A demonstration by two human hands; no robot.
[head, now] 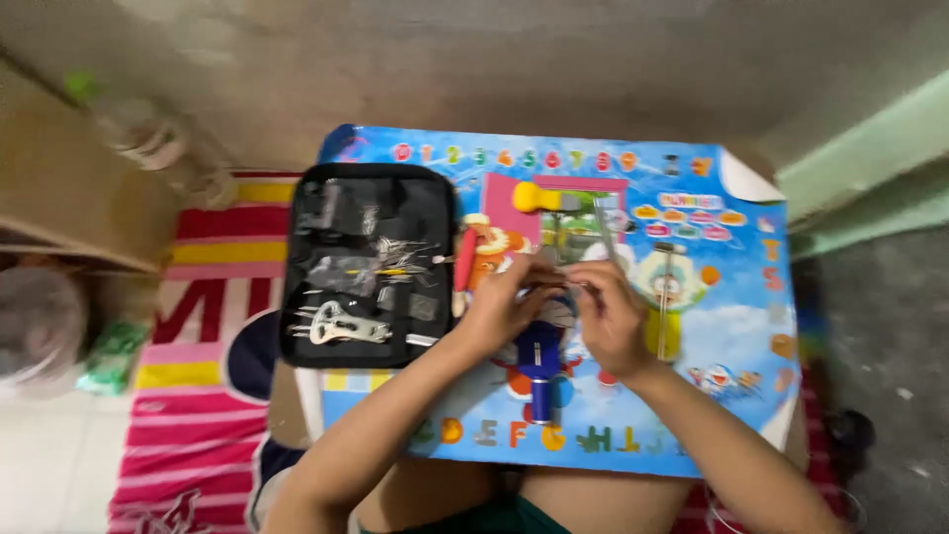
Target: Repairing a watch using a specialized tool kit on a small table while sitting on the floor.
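My left hand [502,309] and my right hand [613,318] meet over the middle of a small table with a colourful cartoon top [732,326]. Both pinch a small thin object [565,284] between the fingertips; the blur hides what it is. Just below my hands lies a blue tool [539,371] with a dark end. A red-handled tool [465,259] lies left of my left hand.
An open black tool case [366,262] with several small metal tools sits on the table's left side. A yellow-handled tool [542,198] and a yellow-handled hammer [664,302] lie near my hands. A striped red mat [203,297] covers the floor at left, with a wooden shelf [69,198] beyond.
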